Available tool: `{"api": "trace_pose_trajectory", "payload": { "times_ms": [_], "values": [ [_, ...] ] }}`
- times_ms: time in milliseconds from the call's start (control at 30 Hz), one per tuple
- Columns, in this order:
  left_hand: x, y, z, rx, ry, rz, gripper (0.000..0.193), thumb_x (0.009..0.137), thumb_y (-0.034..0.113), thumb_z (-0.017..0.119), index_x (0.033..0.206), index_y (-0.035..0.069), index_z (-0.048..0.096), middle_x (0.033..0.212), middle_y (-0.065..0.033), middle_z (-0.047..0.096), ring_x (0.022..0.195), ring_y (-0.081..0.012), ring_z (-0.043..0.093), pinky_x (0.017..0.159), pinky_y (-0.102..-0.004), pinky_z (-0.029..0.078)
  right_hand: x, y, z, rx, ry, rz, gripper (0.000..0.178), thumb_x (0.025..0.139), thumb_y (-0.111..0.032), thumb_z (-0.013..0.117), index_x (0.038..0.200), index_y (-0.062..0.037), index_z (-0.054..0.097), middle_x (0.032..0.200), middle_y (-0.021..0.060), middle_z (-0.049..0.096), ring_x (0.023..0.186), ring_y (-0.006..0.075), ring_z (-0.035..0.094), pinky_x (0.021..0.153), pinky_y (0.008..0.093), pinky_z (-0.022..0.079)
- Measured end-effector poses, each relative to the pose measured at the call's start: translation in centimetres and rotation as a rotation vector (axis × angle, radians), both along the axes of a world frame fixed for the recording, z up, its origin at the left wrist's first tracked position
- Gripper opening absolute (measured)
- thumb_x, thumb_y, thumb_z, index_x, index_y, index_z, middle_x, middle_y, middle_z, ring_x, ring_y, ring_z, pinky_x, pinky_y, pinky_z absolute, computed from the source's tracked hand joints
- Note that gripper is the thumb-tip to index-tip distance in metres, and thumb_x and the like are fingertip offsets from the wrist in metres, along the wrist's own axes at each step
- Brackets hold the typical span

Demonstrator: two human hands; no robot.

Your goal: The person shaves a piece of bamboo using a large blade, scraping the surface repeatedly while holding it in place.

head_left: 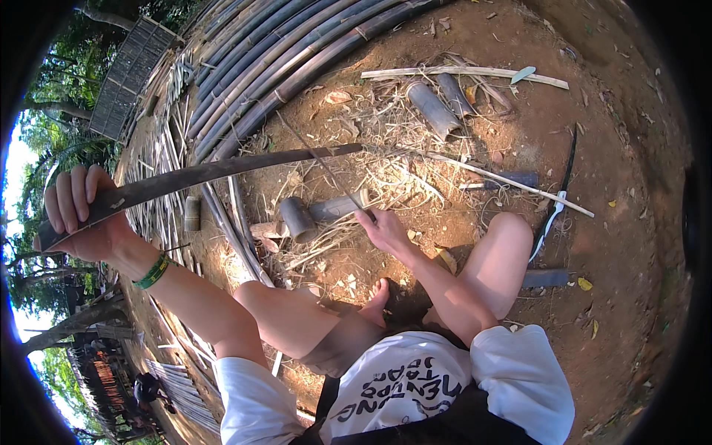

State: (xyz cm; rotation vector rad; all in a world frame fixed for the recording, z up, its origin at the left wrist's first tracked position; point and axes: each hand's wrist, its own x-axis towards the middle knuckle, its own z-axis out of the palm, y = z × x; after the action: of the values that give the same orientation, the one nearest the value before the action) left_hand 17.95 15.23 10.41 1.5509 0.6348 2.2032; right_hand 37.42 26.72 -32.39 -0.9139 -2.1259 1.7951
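My left hand (83,211) is raised at the left, its fingers wrapped round the near end of a long dark split bamboo strip (230,165). The strip slants up to the right across my front, its far end over the pale shavings (404,178). In front of me my right hand (389,234) is closed round the lower end of a long, thin, dark blade-like thing (317,157), perhaps a knife seen edge-on. It crosses the bamboo strip; whether they touch I cannot tell. Below it lie short bamboo sections (298,219) on the ground.
Long bamboo poles (297,67) lie side by side at the far left. More cut bamboo tubes (432,110) and a pale split strip (512,182) lie ahead. A narrow black sheath-like thing (569,159) with a white strap (550,215) lies to the right. Another person (147,387) is at the lower left.
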Motion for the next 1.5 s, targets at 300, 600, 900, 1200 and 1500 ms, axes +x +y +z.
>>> {"api": "trace_pose_trajectory", "payload": {
  "times_ms": [300,600,900,1200,1500],
  "values": [
    [-2.5,-1.5,0.8,-0.146,0.084,-0.239,0.042,0.094,0.048,0.054,0.068,0.018,0.042,0.040,0.0069,0.050,0.033,-0.0019,0.045,0.044,-0.0136,0.032,-1.4,3.4,-2.3,-0.087,-0.133,-0.034,0.061,0.097,-0.059,0.042,0.074,-0.0048,0.060,0.053,0.0030,0.050,0.046,0.0174,0.051,0.045,0.0372,0.038],
    [-2.6,-0.5,0.8,-0.172,0.085,-0.472,0.035,0.091,0.035,0.058,0.064,0.019,0.043,0.039,0.0076,0.050,0.031,-0.0010,0.042,0.045,-0.0140,0.030,-1.4,2.0,-3.7,-0.106,-0.068,-0.048,0.065,0.098,-0.061,0.036,0.074,-0.0049,0.058,0.062,0.0066,0.055,0.058,0.0195,0.053,0.058,0.0395,0.041],
    [-2.3,-0.7,0.7,-0.133,0.096,-0.137,0.037,0.093,0.045,0.054,0.072,0.017,0.043,0.041,0.0089,0.045,0.035,-0.0017,0.040,0.049,-0.0171,0.031,-1.4,-0.1,-3.4,-0.096,-0.013,-0.102,0.065,0.098,-0.060,0.038,0.084,-0.0028,0.064,0.061,0.0079,0.057,0.057,0.0226,0.056,0.059,0.0421,0.044],
    [-1.8,-0.1,1.2,-0.186,0.109,-0.035,0.043,0.096,0.053,0.045,0.073,0.017,0.041,0.045,0.0084,0.045,0.040,-0.0041,0.041,0.051,-0.0184,0.033,-2.1,-0.1,-4.0,-0.120,-0.007,-0.095,0.061,0.098,-0.058,0.040,0.079,-0.0040,0.059,0.054,0.0008,0.047,0.048,0.0148,0.045,0.047,0.0376,0.035],
    [-2.8,0.3,1.6,-0.089,-0.015,0.248,0.055,0.096,0.059,0.032,0.071,0.012,0.044,0.048,0.0034,0.040,0.045,-0.0095,0.037,0.051,-0.0239,0.031,-2.4,-3.5,-3.8,-0.151,0.039,-0.180,0.060,0.098,-0.054,0.043,0.081,0.0010,0.062,0.065,0.0168,0.060,0.060,0.0330,0.058,0.061,0.0462,0.043]
  ]
}}
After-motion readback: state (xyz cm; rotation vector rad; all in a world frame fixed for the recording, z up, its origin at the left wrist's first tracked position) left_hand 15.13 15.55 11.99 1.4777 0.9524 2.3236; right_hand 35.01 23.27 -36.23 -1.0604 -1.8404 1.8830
